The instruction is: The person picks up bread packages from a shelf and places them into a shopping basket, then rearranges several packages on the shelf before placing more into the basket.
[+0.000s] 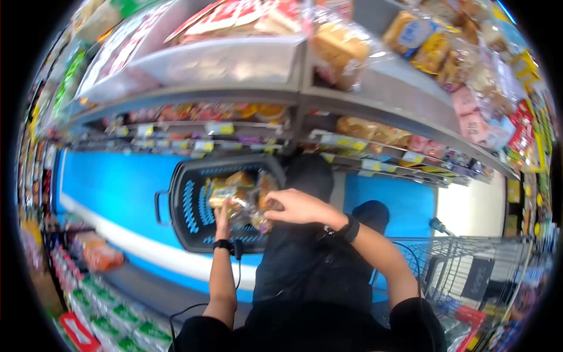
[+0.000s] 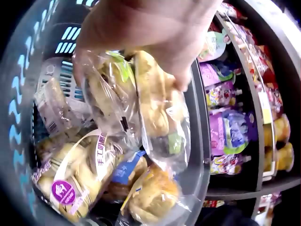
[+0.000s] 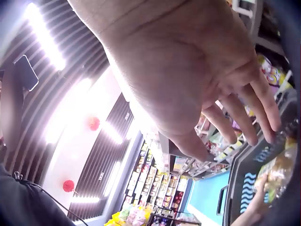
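My left hand [image 1: 223, 219] reaches into a dark plastic shopping basket [image 1: 175, 205] on the floor. In the left wrist view it grips two clear bags of bread side by side, a left bread bag [image 2: 110, 96] and a right bread bag [image 2: 157, 101]. Below them lie a bag of striped rolls [image 2: 84, 172] with a purple label and a wrapped round bun [image 2: 155, 193]. My right hand [image 1: 302, 206] hovers over the basket's right side, near another bagged bread [image 1: 267, 188]. Its fingers hang loosely bent with nothing between them in the right wrist view.
Shelves with packaged loaves [image 1: 340, 44] and snacks rise just beyond the basket. A wire shopping cart [image 1: 463, 273] stands at the right. Packed drinks [image 1: 111, 311] line the lower left. The floor [image 1: 117, 176] is blue with a white stripe.
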The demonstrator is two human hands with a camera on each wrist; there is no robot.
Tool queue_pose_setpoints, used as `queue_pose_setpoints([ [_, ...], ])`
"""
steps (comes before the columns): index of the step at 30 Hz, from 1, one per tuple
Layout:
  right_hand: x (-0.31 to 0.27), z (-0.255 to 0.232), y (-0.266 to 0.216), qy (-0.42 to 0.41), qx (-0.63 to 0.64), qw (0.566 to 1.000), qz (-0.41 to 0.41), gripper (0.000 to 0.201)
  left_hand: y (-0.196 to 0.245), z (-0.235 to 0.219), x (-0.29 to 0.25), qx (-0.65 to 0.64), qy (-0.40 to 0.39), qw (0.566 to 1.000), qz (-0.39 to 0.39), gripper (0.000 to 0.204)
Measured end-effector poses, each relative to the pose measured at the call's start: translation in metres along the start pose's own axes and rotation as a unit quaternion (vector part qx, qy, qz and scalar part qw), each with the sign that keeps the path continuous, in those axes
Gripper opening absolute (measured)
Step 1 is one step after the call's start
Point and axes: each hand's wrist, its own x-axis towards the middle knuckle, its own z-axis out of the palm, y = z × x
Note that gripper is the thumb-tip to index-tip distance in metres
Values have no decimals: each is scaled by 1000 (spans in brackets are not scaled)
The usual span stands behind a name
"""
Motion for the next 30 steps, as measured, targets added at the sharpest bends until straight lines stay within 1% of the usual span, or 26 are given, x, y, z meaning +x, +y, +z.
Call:
queue_pose_setpoints([
  [1, -6, -14, -3, 6, -19, 1000, 13, 41, -2, 0, 20, 20, -2, 999, 39, 70],
  [2, -10, -26, -1, 18, -14, 1000, 14, 39, -35, -15, 62, 84, 109, 988, 66, 84],
  [3, -16, -40, -3, 36, -22, 999, 20, 39, -29, -13, 61, 372, 225, 899, 60, 98],
  [4, -25, -56, -9, 61, -5, 998, 10, 38, -11, 2, 46, 470, 240, 849, -12, 97],
  [5, -35, -70, -16, 83, 14, 996, -1, 36, -7, 5, 41, 467, 211, 858, -10, 87],
  [6, -46, -87, -25, 102, 23, 994, -10, 34, -17, 0, 52, 503, 221, 836, 17, 83],
  [7, -55, -100, -27, 139, 41, 988, -49, 30, -13, 11, 45, 512, 252, 821, -11, 76],
  [9, -76, -130, -41, 174, 32, 981, -75, 28, -14, 29, 26, 577, 273, 766, 78, 65],
  [11, -98, -162, -59, 221, -2, 970, -98, 25, -9, 41, 13, 550, 238, 777, 189, 58],
  [12, -107, -175, -67, 232, 67, 968, -72, 20, -1, 49, 8, 544, 212, 771, 254, 46],
  [13, -113, -186, -63, 249, 135, 955, -90, 17, 14, 62, -4, 542, 208, 772, 259, 46],
  [14, -120, -201, -66, 255, 160, 950, -77, 18, 33, 81, -23, 447, 109, 837, 295, 39],
  [15, -127, -217, -69, 261, 187, 945, -65, 18, 55, 102, -44, 343, 7, 881, 324, 31],
  [16, -131, -236, -60, 315, 95, 942, -64, 18, 77, 130, -70, 290, -32, 875, 387, 18],
  [17, -134, -259, -47, 365, 3, 929, -62, 19, 101, 152, -94, 290, -33, 873, 391, 18],
  [18, -138, -283, -36, 449, -121, 882, -68, 18, 124, 171, -117, 286, -86, 864, 405, 16],
  [19, -143, -310, -26, 522, -242, 814, -73, 17, 146, 190, -140, 281, -138, 853, 418, 14],
  [21, -158, -363, -10, 574, -386, 720, -55, 30, 183, 225, -180, 262, -175, 817, 483, 10],
  [22, -166, -401, 7, 591, -431, 679, -64, 41, 196, 239, -192, 253, -189, 790, 525, 10],
  [23, -172, -428, 24, 615, -466, 631, -75, 52, 229, 271, -225, 236, -190, 723, 621, 13],
  [24, -176, -438, 33, 624, -462, 626, -79, 52, 240, 287, -236, 211, -190, 704, 651, 17],
  [26, -183, -450, 40, 590, -454, 668, 19, 70, 263, 319, -252, 175, -172, 651, 719, 24],
  [27, -184, -452, 43, 596, -452, 664, 15, 70, 270, 332, -253, 182, -145, 642, 731, 32],
  [28, -184, -455, 44, 592, -451, 667, 38, 72, 280, 347, -259, 205, -71, 617, 756, 38],
  [29, -182, -458, 45, 587, -448, 672, 61, 74, 289, 361, -266, 199, -34, 616, 761, 46],
  [30, -181, -455, 43, 600, -443, 663, 63, 78, 297, 373, -271, 218, -24, 611, 761, 48],
])
